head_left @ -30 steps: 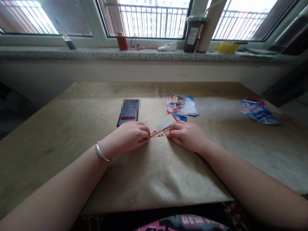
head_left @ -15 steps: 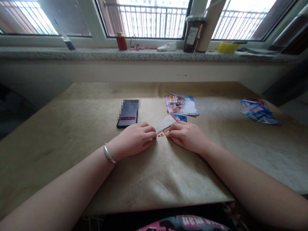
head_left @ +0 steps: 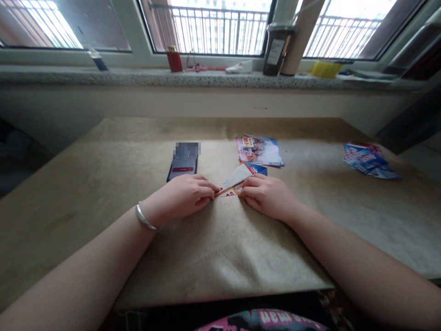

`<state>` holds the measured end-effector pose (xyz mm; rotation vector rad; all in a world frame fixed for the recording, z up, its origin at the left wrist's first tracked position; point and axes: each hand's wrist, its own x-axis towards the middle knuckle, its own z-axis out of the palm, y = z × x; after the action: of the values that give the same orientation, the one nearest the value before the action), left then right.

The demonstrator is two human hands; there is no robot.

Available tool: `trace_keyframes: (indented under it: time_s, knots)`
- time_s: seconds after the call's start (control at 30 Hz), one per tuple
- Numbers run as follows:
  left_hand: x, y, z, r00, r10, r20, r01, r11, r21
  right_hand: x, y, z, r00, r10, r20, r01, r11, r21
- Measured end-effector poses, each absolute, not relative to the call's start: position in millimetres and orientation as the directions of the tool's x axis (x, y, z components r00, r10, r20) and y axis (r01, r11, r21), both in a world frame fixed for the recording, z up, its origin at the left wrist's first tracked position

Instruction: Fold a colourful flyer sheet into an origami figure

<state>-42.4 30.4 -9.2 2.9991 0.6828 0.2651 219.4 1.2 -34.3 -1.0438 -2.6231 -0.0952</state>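
We have a folded printed leaflet [head_left: 237, 177] flat on the table between our two hands, white on its upper flap, with a blue corner pointing away from us. Its narrow left point meets the fingertips of our left hand [head_left: 188, 195], the index finger reaching onto the paper and the other fingers curled in. Our right hand [head_left: 265, 195] covers part of the leaflet's right side, its fingers bent and bunched narrowly at the near edge. We cannot tell whether either hand pinches the paper or only presses it.

Just beyond our left hand we see a smartphone [head_left: 184, 165]; beyond the leaflet lies a stack of printed leaflets [head_left: 263, 151], and well off to the right, a pile of blue printed papers [head_left: 370, 160].

On the granite windowsill [head_left: 138, 79] we see a red canister [head_left: 175, 61] and a tall dark container [head_left: 274, 53] with a white label, both upright; we cannot make out their contents.
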Motion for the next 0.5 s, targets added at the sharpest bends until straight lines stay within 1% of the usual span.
trace_keyframes:
  time_s: [0.2,0.4,0.5]
  knots:
    - [-39,27,-9,0.89,0.425,0.166,0.415,-0.905,0.095,215,1,-33,-0.705,0.641,0.303,0.669,0.743,-0.017]
    - [-38,26,-13,0.89,0.435,0.14,0.428,-0.901,0.074,204,-2,-39,-0.708,0.629,0.32,0.642,0.763,-0.079]
    - [-36,25,-13,0.894,0.427,0.134,0.423,-0.904,0.061,200,-3,-40,-0.716,0.628,0.305,0.636,0.767,-0.088]
